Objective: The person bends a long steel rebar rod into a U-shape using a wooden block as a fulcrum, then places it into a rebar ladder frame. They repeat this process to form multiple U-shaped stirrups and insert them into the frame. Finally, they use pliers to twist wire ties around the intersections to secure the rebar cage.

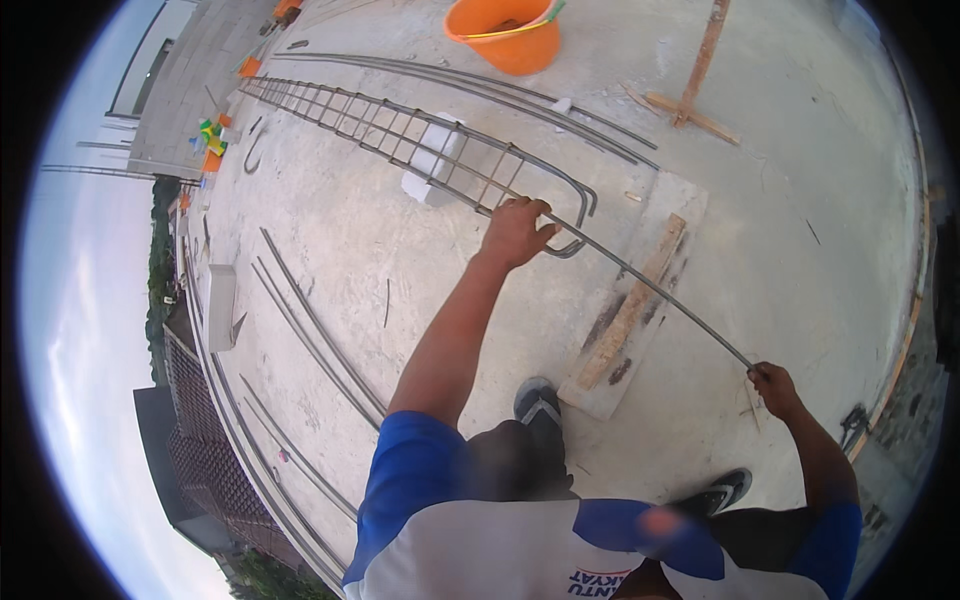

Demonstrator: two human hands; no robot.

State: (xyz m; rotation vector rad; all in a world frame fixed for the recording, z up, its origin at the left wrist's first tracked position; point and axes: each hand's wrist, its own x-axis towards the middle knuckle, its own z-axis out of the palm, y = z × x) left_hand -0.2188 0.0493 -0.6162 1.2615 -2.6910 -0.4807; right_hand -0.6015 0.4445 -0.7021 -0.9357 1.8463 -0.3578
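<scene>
A long reinforcing-steel cage (400,107) stretches away toward the far left, its bars joined by evenly spaced stirrups and its near ends bent into hooks. My left hand (518,232) is closed on a thin steel rod (650,283) at the near end of this cage. From there the rod slants down to the right, where my right hand (775,390) grips its near end. Its far part runs in along the cage; my left hand hides where the two meet. A white block (415,187) sits under the cage.
Loose bars lie beyond the cage and on the left floor (320,330). An orange bucket (515,48) stands at the far side. A wooden strip (635,300) lies on a pale board before my feet. Joined timber (700,70) is farther right. The slab's edge drops off left.
</scene>
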